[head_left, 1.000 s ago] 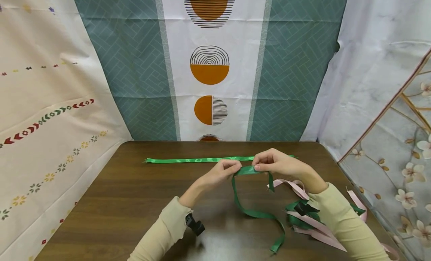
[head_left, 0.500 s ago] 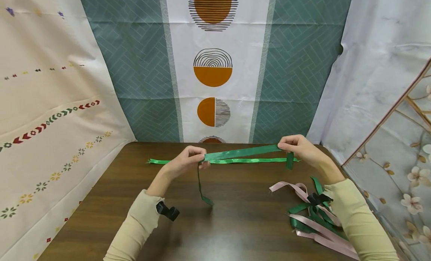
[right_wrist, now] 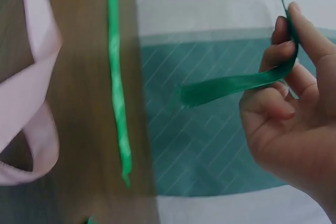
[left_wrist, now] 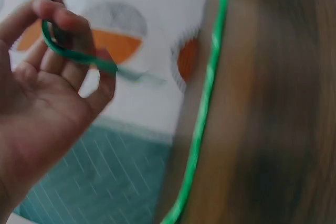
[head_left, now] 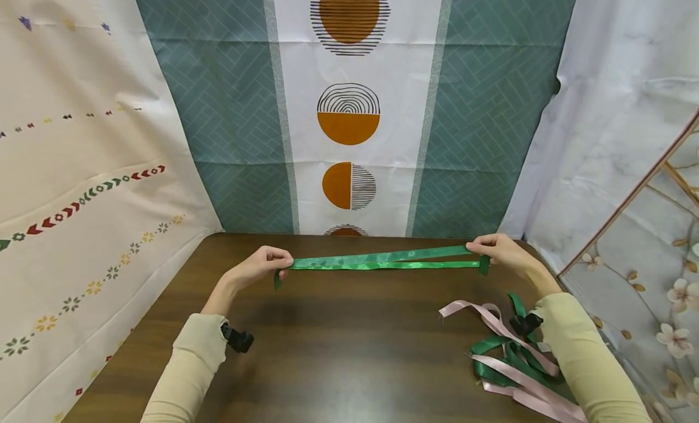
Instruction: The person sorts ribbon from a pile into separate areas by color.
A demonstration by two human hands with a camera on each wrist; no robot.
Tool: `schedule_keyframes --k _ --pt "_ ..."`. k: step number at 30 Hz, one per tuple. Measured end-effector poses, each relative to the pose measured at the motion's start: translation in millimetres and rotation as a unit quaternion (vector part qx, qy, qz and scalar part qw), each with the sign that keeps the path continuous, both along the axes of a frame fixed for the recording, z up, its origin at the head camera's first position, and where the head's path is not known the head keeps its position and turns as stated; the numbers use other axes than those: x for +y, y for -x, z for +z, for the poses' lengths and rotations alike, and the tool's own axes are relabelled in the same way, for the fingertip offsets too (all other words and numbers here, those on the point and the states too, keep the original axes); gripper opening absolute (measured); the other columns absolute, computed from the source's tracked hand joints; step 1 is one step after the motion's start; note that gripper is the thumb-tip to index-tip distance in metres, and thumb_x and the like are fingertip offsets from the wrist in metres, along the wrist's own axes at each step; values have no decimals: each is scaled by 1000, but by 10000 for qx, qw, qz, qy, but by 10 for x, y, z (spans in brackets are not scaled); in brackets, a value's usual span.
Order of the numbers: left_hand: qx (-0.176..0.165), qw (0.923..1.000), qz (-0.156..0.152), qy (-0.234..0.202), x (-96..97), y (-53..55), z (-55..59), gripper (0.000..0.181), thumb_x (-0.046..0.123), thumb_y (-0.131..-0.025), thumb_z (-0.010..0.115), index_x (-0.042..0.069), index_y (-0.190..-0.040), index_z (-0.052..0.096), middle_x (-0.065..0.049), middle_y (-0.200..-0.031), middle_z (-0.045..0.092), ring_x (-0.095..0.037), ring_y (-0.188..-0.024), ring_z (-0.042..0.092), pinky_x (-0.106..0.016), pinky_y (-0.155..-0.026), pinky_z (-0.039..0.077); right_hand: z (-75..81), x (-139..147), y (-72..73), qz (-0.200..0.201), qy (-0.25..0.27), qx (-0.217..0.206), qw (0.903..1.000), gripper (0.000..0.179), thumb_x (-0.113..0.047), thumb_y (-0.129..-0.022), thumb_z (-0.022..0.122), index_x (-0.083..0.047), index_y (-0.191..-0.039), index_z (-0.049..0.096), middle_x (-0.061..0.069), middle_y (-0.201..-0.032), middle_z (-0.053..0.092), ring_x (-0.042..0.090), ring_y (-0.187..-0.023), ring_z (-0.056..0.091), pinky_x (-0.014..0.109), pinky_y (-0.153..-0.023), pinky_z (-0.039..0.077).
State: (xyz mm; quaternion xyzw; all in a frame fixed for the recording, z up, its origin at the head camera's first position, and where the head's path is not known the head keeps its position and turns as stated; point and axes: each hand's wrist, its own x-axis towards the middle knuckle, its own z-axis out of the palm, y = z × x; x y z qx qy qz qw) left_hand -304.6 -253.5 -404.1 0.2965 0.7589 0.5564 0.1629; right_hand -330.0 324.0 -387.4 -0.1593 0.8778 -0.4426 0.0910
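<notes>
A dark green ribbon (head_left: pixel 377 257) is stretched nearly straight between my two hands, raised above the table. My left hand (head_left: pixel 261 266) pinches it near one end, and a short tail hangs below the fingers. Near the other end my right hand (head_left: pixel 499 251) pinches it between thumb and fingers; a frayed tail (right_wrist: pixel 226 88) hangs loose in the right wrist view. Just under the held ribbon, a brighter green ribbon (head_left: pixel 431 265) lies straight along the far part of the table, partly covered by it in the head view.
On the right of the wooden table (head_left: pixel 338 344) lies a tangled pile of pink ribbons (head_left: pixel 519 383) and dark green ribbons (head_left: pixel 486 370), partly behind the right forearm. A patterned cloth (head_left: pixel 349 186) hangs at the table's back edge, with more cloth on both sides.
My hands have moved apart, left hand leftward and right hand rightward, sliding to the ends of the dark green ribbon. Its long hanging tail has become short, and the ribbon is now drawn out straight.
</notes>
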Motion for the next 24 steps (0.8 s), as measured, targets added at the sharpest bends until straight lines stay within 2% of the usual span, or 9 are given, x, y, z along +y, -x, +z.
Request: schedule_keyframes --k 5,9,11,14,16,18,20,22,24 --pt "192 9863 955 1332 -186 100 -240 25 23 -96 60 1 -88 68 -9 -72 62 -16 -63 51 -31 -63 46 -168 60 83 -69 -620 -121 9980 40 -41 -92 62 -4 -105 71 6 -98 67 6 -54 32 30 -52 35" --pt "155 9785 1403 1502 -260 158 -404 29 18 -95 61 -11 -96 67 -13 -79 66 -20 -72 60 -37 -74 52 -300 93 164 -129 -751 -189 9969 38 -33 -92 65 -1 -111 70 12 -105 71 5 -46 24 28 -48 32" --pt "168 9711 1749 1617 -268 175 -470 27 15 -94 63 -12 -96 68 -10 -79 68 -18 -71 62 -35 -73 53 -363 97 203 -82 -875 -67 9961 35 -29 -93 65 1 -110 70 17 -105 71 4 -51 40 31 -54 43" --pt "99 9455 2562 2008 -253 186 -534 23 14 -90 67 -8 -93 72 -8 -78 71 -14 -68 64 -33 -68 53 -441 86 245 -132 -1019 53 9947 33 -24 -93 64 5 -107 71 20 -106 71 19 -78 64 43 -78 52" --pt "7 9278 3042 2160 -229 198 -567 21 13 -87 70 -7 -91 73 -10 -79 73 -14 -66 66 -34 -65 54 -487 75 263 -250 -1106 130 9935 33 -23 -92 65 7 -104 71 16 -100 73 25 -97 65 49 -89 50" --pt "-88 9092 3499 2257 -204 211 -587 20 13 -84 73 -6 -89 75 -10 -78 73 -14 -63 66 -36 -65 54 -535 63 288 -572 -990 -68 9934 33 -22 -90 67 8 -101 71 5 -73 70 19 -75 63 40 -75 52" --pt "-76 8963 3782 2315 -178 232 -609 19 12 -82 74 -6 -88 75 -12 -76 73 -16 -61 66 -39 -68 54 -582 53 312 -886 -851 -285 9920 33 -21 -88 69 10 -101 71 -8 -53 54 8 -52 48 30 -55 45" --pt "-44 8833 4015 2419 -154 253 -627 19 12 -82 73 -6 -89 75 -13 -74 72 -18 -61 67 -41 -73 53 -628 52 335 -1226 -782 -544 9879 34 -22 -86 71 9 -100 71 -13 -47 39 3 -44 29 24 -46 31" --pt "-117 8665 4290 2550 -134 281 -649 22 14 -82 73 -5 -93 75 -12 -70 71 -21 -62 65 -44 -73 52 -664 56 339 -1473 -833 -699 9831 36 -24 -84 73 9 -98 72 -6 -51 47 4 -44 28 22 -45 30"
